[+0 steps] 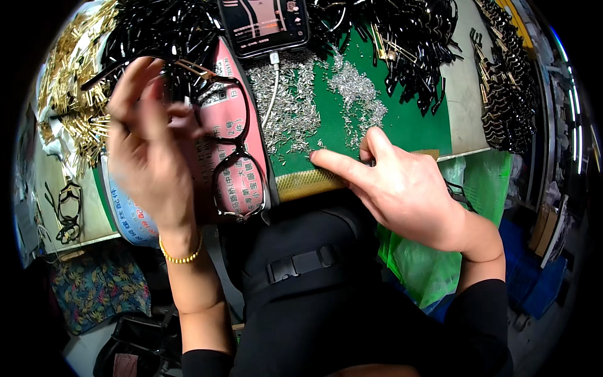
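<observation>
A dark eyeglass frame [237, 141] is upright over the pink printed sheet, one temple reaching left past my fingers. My left hand [151, 144], with a gold bead bracelet on its wrist, is closed on the frame's side; motion blurs its fingers. My right hand [402, 182] rests at the near edge of the green mat [414, 135]. One finger stretches to the mat beside a pile of tiny silver metal pins [289, 113], and the others are bent. Nothing shows in this hand, though its underside is hidden. Another heap of smaller silver pieces [358, 94] lies beyond it.
A phone [267, 25] with a white cable [274, 81] stands at the back. Piles of black temples [414, 44] and gold-coloured parts [69, 88] cover the table's far side and left. Glasses [69, 210] lie far left. A green plastic bag [427, 264] hangs at the right.
</observation>
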`<action>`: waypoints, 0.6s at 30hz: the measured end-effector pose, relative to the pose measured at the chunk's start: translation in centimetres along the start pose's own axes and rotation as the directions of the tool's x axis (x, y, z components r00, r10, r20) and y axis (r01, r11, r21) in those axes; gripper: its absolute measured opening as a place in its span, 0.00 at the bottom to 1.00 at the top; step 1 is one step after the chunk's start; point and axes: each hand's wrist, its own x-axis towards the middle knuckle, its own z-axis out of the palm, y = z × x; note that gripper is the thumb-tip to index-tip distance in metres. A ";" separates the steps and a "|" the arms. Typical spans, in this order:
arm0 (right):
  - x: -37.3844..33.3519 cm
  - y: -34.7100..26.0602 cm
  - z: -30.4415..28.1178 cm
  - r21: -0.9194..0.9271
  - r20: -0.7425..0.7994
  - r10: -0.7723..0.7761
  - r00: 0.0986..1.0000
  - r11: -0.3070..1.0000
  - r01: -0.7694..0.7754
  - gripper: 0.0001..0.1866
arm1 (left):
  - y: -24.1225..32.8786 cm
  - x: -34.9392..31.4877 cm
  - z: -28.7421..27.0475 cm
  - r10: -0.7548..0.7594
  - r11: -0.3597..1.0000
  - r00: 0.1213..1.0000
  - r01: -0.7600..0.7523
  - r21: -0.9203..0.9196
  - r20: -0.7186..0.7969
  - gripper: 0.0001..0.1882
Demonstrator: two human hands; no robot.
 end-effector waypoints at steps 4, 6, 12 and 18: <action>0.2 0.2 0.4 -0.032 -0.014 -0.012 1.000 0.999 0.011 0.26 | 0.8 -1.3 -3.4 -0.131 0.991 0.991 0.131 -0.011 0.008 0.17; 0.2 0.2 0.6 -0.076 -0.033 -0.023 0.999 0.997 0.020 0.32 | 1.2 -2.1 -4.3 -0.318 0.899 0.947 0.317 -0.303 0.046 0.21; 0.4 0.2 0.7 -0.050 -0.019 -0.044 0.999 0.998 0.043 0.32 | 0.9 -5.3 -7.5 -0.124 0.988 0.991 0.127 -0.088 0.040 0.18; 0.7 -0.1 0.5 -0.127 -0.022 -0.078 0.997 0.989 0.075 0.36 | -0.3 -7.0 -8.6 0.025 0.863 0.976 -0.131 0.487 0.219 0.07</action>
